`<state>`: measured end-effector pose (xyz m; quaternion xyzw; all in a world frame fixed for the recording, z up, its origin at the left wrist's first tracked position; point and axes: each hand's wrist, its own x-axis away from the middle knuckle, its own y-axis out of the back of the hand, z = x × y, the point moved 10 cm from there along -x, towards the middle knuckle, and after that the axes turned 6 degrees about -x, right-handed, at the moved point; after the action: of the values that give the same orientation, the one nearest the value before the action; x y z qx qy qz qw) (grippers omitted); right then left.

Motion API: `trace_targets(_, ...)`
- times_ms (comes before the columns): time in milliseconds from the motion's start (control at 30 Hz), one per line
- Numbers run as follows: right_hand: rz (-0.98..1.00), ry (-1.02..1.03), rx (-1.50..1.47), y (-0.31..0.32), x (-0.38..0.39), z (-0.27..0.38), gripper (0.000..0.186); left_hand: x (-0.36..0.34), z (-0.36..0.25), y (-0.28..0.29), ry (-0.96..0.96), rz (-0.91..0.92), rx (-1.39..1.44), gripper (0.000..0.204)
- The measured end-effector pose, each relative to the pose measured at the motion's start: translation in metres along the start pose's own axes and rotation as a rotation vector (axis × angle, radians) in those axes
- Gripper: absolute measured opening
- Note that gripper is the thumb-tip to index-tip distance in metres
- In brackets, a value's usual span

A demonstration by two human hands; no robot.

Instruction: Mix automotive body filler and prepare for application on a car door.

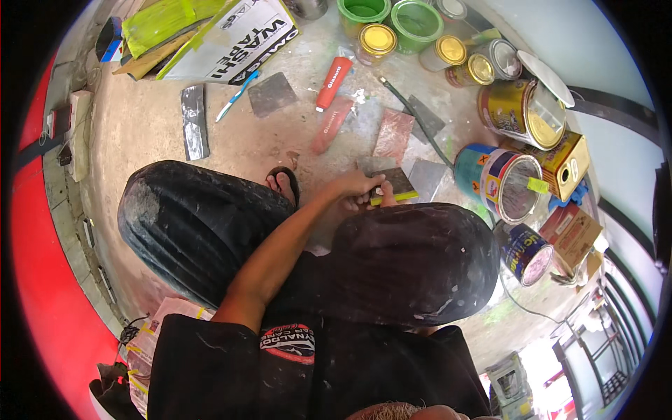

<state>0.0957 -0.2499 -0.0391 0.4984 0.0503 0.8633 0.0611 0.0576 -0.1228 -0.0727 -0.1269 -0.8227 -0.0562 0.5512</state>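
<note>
My left hand (358, 186) reaches in from the left, its fingers closed on the near left corner of a dark sandpaper sheet (397, 180). A yellow-green strip (399, 199) shows along the sheet's near edge; what it belongs to is unclear. Of my right hand (387, 195) only a finger or thumb appears, pressed against the same piece; my bent right knee covers the rest. Beneath and around it lie a grey sheet (428, 176) and a reddish sheet (394, 133).
Ahead lie a red tube (334, 82), a faded red tube (330, 127), a blue-and-white toothbrush (238, 96) and a dark strip (195, 122). Paint cans (497, 178) and green tubs (416, 26) crowd the right side. A dark cable (423, 126) crosses the floor. A carton (231, 42) stands far left.
</note>
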Motion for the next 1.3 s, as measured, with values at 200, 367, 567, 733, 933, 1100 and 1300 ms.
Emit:
trace_targets(200, 0.134, 0.16, 0.118, -0.02, -0.026, 0.021, 0.028, -0.021, -0.019, 0.01, -0.231, -0.134, 0.517, 0.054)
trace_targets(367, 0.133, 0.254, 0.092, -0.008, -0.019, 0.011, 0.02, -0.014, -0.003, -0.008, -0.11, 0.014, 0.389, 0.048)
trace_targets(567, 0.133, 0.111, 0.144, -0.038, -0.007, 0.019, 0.027, -0.028, 0.009, 0.023, -0.137, -0.179, 0.448, 0.05)
trace_targets(733, 0.215, 0.725, -0.067, 0.017, -0.068, -0.011, 0.025, -0.006, -0.02, -0.007, -0.103, 0.031, 0.279, 0.051)
trace_targets(933, 0.189, 0.161, 0.147, -0.025, -0.02, -0.001, 0.027, -0.011, 0.0, 0.025, -0.155, -0.183, 0.344, 0.054)
trace_targets(1100, 0.34, 0.515, 0.243, -0.026, -0.044, 0.007, 0.025, -0.005, -0.004, 0.01, -0.128, 0.01, 0.267, 0.057)
trace_targets(1300, 0.202, 0.271, 0.17, -0.019, -0.002, 0.004, 0.039, -0.011, 0.011, 0.014, -0.095, -0.013, 0.229, 0.056)
